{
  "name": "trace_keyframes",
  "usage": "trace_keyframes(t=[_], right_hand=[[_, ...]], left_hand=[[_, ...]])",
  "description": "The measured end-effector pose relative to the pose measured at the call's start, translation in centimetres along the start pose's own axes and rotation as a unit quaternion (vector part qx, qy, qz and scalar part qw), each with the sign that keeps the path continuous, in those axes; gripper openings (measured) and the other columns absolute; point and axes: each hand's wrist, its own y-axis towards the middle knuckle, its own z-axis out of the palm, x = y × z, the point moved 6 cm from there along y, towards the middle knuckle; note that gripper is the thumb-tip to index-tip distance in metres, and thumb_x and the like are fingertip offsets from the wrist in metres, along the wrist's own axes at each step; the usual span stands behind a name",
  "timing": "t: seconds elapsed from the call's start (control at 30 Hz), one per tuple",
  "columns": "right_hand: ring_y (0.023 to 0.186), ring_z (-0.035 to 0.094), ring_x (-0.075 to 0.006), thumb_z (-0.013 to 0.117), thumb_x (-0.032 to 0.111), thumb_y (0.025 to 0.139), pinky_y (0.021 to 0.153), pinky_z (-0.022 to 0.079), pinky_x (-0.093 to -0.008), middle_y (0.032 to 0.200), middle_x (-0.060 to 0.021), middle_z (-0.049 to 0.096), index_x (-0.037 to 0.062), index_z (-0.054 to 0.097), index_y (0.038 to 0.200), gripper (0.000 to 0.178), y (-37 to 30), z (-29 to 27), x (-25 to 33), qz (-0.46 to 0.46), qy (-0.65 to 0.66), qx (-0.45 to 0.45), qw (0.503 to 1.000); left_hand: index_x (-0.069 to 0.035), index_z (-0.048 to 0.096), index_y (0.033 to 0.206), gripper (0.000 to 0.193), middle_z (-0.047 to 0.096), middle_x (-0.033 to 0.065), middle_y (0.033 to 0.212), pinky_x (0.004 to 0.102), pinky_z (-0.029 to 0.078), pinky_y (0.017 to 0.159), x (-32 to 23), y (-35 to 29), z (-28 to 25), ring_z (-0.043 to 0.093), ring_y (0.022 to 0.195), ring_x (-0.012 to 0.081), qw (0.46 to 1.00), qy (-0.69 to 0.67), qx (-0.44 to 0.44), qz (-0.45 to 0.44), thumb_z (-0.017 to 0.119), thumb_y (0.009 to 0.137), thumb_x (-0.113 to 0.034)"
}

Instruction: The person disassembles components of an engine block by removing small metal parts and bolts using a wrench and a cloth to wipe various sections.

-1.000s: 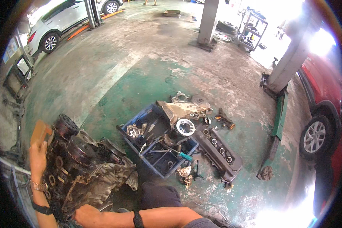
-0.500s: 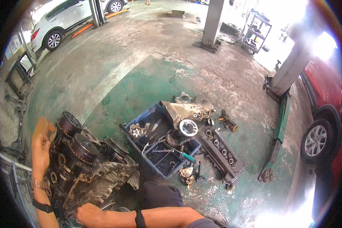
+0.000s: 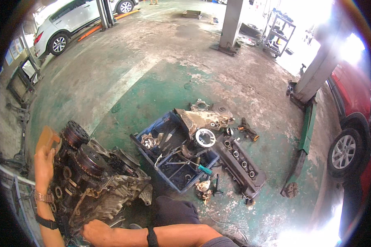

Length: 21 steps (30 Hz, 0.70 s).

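A dirty engine (image 3: 105, 189) with dark round gears stands at my lower left. My left hand (image 3: 44, 162) is along its far-left side, fingers curled against the bottom of an orange-tan block (image 3: 48, 138) beside the gears. My right hand (image 3: 95, 231) is closed in a fist low at the engine's near end; whatever it grips is hidden. My right forearm crosses the lower edge of the picture. A watch and a dark band circle my left wrist and forearm; another dark band is on my right forearm.
A blue crate (image 3: 181, 187) of engine parts and tools sits right of the engine, with a large metal cover (image 3: 202, 120) at its far edge. A dark valve cover (image 3: 243, 166) lies beside it. Lift posts (image 3: 231, 29), a lift arm (image 3: 306, 131) and a red car (image 3: 354, 90) stand farther off.
Both hands keep nearly the same places. The view shifts very slightly; nothing is visibly taken hold of or let go.
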Motion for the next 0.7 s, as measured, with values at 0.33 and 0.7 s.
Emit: trace_keyframes(t=[0.33,0.7], right_hand=[[0.059,0.061,-0.0373,0.062,0.005,0.061,0.057,0.051,-0.0428,0.060,-0.0210,0.059,-0.0014,0.062,0.062,0.006,0.3,0.7,-0.4,0.015,0.008,-0.002,1.000],[0.059,0.060,-0.0384,0.061,0.007,0.062,0.057,0.050,-0.0429,0.061,-0.0226,0.059,-0.0018,0.062,0.060,0.009,0.1,1.2,-0.3,-0.011,0.019,-0.012,1.000]], left_hand=[[0.007,0.050,0.088,0.013,0.056,0.0207,0.079,0.0360,0.042,0.067,-1.4,-1.3,-0.9,0.053,0.071,0.0300,0.991,-0.107,-0.033,0.079,0.055,0.082,-0.003],[0.006,0.045,0.072,0.025,0.047,0.0153,0.061,0.0380,0.038,0.055,-0.2,-0.4,-0.5,0.042,0.057,0.0219,0.999,-0.041,-0.004,-0.028,0.057,0.084,-0.012]])
